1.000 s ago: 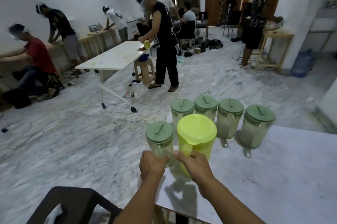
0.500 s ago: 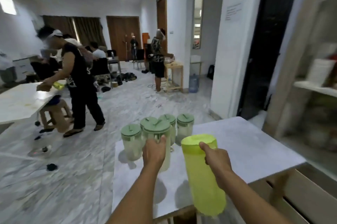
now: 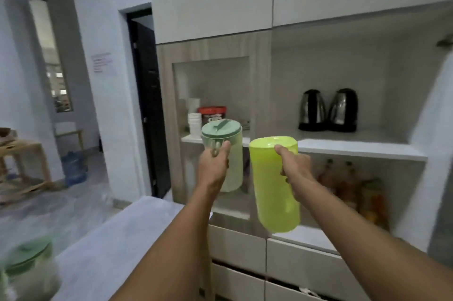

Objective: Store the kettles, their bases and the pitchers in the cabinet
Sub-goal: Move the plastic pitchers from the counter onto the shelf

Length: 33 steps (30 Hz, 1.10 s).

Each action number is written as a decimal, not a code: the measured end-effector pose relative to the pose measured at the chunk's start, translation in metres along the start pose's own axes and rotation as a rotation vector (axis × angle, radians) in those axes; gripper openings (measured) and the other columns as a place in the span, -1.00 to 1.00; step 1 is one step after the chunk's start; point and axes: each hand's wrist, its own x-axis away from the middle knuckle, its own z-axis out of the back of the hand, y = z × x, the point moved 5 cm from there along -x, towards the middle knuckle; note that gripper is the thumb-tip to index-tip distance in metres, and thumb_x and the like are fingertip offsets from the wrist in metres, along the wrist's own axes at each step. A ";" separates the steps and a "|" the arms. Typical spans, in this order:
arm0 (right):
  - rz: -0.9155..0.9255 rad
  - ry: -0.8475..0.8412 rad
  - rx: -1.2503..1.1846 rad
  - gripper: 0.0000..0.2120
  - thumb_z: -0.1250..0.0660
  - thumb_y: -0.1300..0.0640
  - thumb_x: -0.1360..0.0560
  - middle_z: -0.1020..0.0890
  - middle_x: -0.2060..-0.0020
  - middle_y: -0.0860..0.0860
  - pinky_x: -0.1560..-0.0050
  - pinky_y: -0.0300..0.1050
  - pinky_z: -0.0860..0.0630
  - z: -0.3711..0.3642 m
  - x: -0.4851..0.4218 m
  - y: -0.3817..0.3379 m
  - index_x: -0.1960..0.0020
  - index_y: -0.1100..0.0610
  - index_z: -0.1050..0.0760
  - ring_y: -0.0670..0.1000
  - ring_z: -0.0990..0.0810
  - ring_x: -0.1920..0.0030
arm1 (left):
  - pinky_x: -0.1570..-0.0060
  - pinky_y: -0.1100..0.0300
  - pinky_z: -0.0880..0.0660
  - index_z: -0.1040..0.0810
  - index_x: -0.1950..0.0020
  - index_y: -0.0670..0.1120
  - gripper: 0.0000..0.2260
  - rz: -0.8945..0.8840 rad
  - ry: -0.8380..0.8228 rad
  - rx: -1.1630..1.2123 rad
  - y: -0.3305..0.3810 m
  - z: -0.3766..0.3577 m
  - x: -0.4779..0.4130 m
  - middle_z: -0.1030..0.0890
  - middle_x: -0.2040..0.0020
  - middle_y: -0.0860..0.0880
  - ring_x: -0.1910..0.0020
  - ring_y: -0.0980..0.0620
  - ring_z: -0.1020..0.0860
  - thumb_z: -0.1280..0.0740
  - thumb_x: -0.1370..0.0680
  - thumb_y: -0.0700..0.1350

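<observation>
My left hand (image 3: pixel 213 168) grips the handle of a clear pitcher with a green lid (image 3: pixel 229 143), held up in front of the cabinet (image 3: pixel 259 60). My right hand (image 3: pixel 294 165) holds a bright yellow-green pitcher (image 3: pixel 273 190) by its handle, beside the first and slightly lower. Two steel kettles on black bases (image 3: pixel 312 110) (image 3: pixel 343 109) stand side by side on the cabinet's white shelf (image 3: pixel 362 151), behind and to the right of the pitchers. Another green-lidded pitcher (image 3: pixel 29 268) is blurred at the bottom left on the white table (image 3: pixel 127 234).
The left niche holds stacked white cups (image 3: pixel 195 124) and a red-lidded tub (image 3: pixel 213 113). Bottles (image 3: pixel 353 185) fill the compartment under the kettle shelf. White drawers (image 3: pixel 301 268) sit below. A dark doorway (image 3: pixel 147 114) opens left of the cabinet; a wooden table (image 3: pixel 22 153) and water jug (image 3: pixel 73 165) stand far left.
I have turned right from the table to face the cabinet. Both pitchers, lifted off the table, have been carried up toward the shelves; the other pitchers have slid to the bottom left.
</observation>
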 end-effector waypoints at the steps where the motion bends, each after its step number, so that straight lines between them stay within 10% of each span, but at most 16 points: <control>1: 0.013 0.053 -0.016 -0.22 -0.38 -0.32 -0.21 -0.63 -0.11 0.19 -0.04 0.09 -0.52 0.025 -0.018 -0.008 -0.22 0.22 -0.52 0.25 -0.62 -0.09 | -0.09 -0.09 -0.57 -0.60 0.05 -0.08 -0.60 -0.010 -0.040 0.017 0.008 -0.033 -0.008 -0.64 0.15 -0.08 0.07 -0.15 -0.64 -0.26 -0.50 0.24; 8: 0.201 0.288 -0.013 -0.59 -0.40 -0.22 -0.34 -0.57 0.34 0.09 0.15 0.00 -0.44 0.164 -0.162 -0.072 0.17 0.16 -0.55 0.14 -0.57 0.22 | 0.11 0.09 -0.43 -0.56 0.02 -0.15 -0.64 -0.101 -0.213 0.126 0.060 -0.247 -0.077 -0.58 0.11 -0.14 0.09 -0.12 -0.55 -0.16 -0.62 0.11; 14: 0.279 0.244 -0.041 -0.67 -0.41 -0.11 -0.42 -0.49 0.29 0.06 0.26 -0.09 -0.37 0.195 -0.289 -0.111 0.14 0.15 -0.48 0.03 -0.50 0.37 | -0.08 -0.08 -0.55 -0.60 -0.06 -0.23 -0.48 -0.063 -0.063 0.081 0.068 -0.356 -0.175 -0.64 -0.08 -0.24 -0.06 -0.24 -0.59 -0.21 -0.53 0.23; 23: 0.228 0.087 -0.084 -0.66 -0.41 -0.20 -0.33 -0.51 0.37 0.02 0.16 -0.04 -0.42 0.092 -0.466 -0.093 0.31 0.06 -0.43 0.06 -0.55 0.37 | -0.25 -0.09 -0.37 -0.50 -0.27 -0.32 -0.45 0.099 0.110 -0.202 0.017 -0.413 -0.317 -0.22 -0.39 -0.28 -0.26 -0.31 -0.41 -0.14 -0.62 0.15; 33: 0.149 -0.005 -0.009 -0.55 -0.39 -0.23 -0.41 -0.53 0.43 0.12 0.18 0.04 -0.46 -0.031 -0.627 -0.058 0.26 0.18 -0.50 0.17 -0.54 0.31 | -0.31 -0.05 -0.29 -0.55 -0.25 -0.28 -0.61 0.169 0.093 -0.510 -0.066 -0.462 -0.468 -0.48 -0.31 -0.27 -0.40 -0.30 -0.25 -0.04 -0.67 -0.10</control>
